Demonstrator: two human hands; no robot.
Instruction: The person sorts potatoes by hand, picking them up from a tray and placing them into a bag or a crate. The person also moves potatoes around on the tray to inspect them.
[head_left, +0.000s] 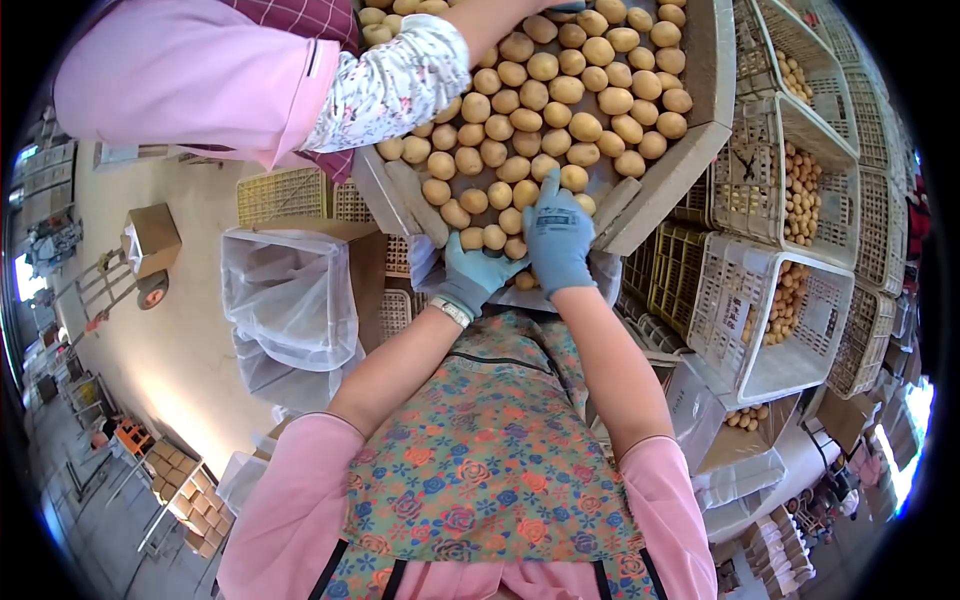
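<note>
Small round yellow-brown potatoes (527,120) cover the tray of a wooden sorting table, whose raised side boards (668,190) narrow to a mouth just in front of me. My left hand (478,277), in a light blue glove, is spread at the left of this mouth. Its fingers reach across below the lowest potatoes, and nothing is visibly gripped. At the right of the mouth, my right hand (560,240) lies palm down in a blue-grey glove with fingers stretched forward. Its fingertips touch the potatoes near the tray's lower end. Below my hands, the mouth is partly hidden by them.
From the upper left, another person's arm in a floral sleeve cover (395,85) reaches across the table. Plastic crates (770,310), several holding potatoes, are stacked at right. Boxes lined with clear plastic (290,300) stand at left. A hand cart (105,285) carries a cardboard box (152,240).
</note>
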